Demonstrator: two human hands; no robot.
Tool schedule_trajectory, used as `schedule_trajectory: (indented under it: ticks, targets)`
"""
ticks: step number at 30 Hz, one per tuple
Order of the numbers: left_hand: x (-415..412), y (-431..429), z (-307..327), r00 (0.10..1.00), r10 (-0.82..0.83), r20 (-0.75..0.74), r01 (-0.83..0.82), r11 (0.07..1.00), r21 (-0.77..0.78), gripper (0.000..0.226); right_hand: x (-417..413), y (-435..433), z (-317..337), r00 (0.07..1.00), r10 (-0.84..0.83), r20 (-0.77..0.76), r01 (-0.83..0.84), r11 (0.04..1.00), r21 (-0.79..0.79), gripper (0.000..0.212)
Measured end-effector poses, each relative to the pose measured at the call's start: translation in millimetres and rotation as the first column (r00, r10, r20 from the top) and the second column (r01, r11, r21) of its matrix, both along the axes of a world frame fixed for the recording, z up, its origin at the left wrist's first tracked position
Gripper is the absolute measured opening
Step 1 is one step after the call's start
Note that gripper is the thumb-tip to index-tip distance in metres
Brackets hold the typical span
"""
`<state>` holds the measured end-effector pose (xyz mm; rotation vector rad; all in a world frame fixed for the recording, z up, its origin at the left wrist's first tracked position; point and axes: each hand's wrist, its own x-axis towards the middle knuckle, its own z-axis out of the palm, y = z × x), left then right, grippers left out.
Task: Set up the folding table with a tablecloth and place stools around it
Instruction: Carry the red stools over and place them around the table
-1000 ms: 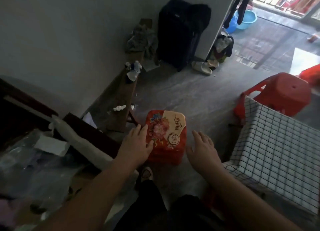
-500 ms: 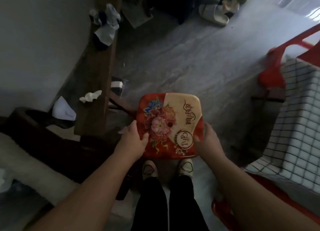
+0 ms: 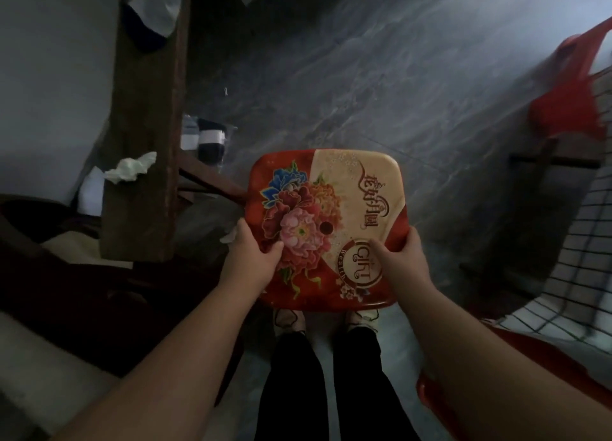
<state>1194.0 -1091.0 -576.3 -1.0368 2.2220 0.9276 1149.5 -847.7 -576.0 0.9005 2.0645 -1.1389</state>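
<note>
1. Stool (image 3: 331, 228) with a printed red seat, straight ahead of the shoes (image 3: 288, 319), near edge covering the toes. Legs hidden beneath the seat, so no telling whether lifted or resting on the grey floor (image 3: 381, 76).
2. Left hand (image 3: 251, 258) at the seat's left edge: thumb pressed flat on the flower print, other fingers curled under the rim, out of sight. Right hand (image 3: 402, 268) at the right edge, gripping likewise: thumb laid beside the round emblem, fingers wrapped over the rim.
3. Dark wooden bench (image 3: 142, 126) just left of the stool, along the pale wall (image 3: 49, 59). Bears a crumpled tissue (image 3: 130, 169) near its middle and a heap of socks (image 3: 155, 13) at the far end.
4. Striped socks (image 3: 205, 137), dark and white, on the floor between bench and seat.
5. Red plastic stool (image 3: 563, 102) far right, blurred, well apart from the held seat. Closer in, checked tablecloth (image 3: 592, 242), white with dark lines, hanging down over an edge. Beneath it, more red plastic (image 3: 536, 348), just beside the right forearm.
6. "Gift" inside the round emblem, upside down from this view. Small word along the ring, perhaps "Wealth", too small for certainty. Large ornate Chinese characters in dark red on the cream half, also upside down. Pink, red and blue flowers on the red half.
</note>
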Motion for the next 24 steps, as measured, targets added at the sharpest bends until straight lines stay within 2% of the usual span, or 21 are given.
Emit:
schedule_trajectory:
  ticks: [3, 6, 8, 11, 14, 17, 24]
  targets:
    - [-10, 0, 35, 0.998, -0.031, -0.049, 0.030, 0.999, -0.021, 0.075, -6, 2, 33, 0.999, -0.017, -0.035, 0.017, 1.000, -0.005, 0.053]
    - [-20, -1, 92, 0.993, -0.055, -0.103, 0.053, 0.998, -0.025, 0.082, -9, 7, 90, 0.995, -0.022, -0.097, 0.021, 1.000, -0.013, 0.059]
    - [-24, -1, 143, 0.985, -0.082, -0.152, 0.080, 0.997, -0.019, 0.080, -8, 9, 141, 0.990, -0.020, -0.136, 0.019, 1.000, -0.011, 0.061]
    - [-27, -1, 229, 0.957, -0.135, -0.256, 0.139, 0.990, -0.001, 0.062, -6, 13, 225, 0.981, 0.022, -0.190, -0.017, 0.999, 0.029, 0.067]
    - [-28, -6, 310, 0.912, -0.195, -0.361, 0.200, 0.979, -0.024, 0.064, 0, 19, 308, 0.960, 0.056, -0.276, -0.038, 0.997, 0.070, 0.070]
    - [-30, -9, 374, 0.874, -0.187, -0.449, 0.217, 0.976, 0.016, 0.062, 6, 21, 375, 0.930, 0.061, -0.362, -0.026, 0.994, 0.102, 0.072]
    - [-50, 7, 450, 0.833, -0.207, -0.513, 0.274, 0.960, 0.058, 0.063, 2, 37, 449, 0.897, -0.016, -0.442, 0.042, 0.998, 0.048, 0.066]
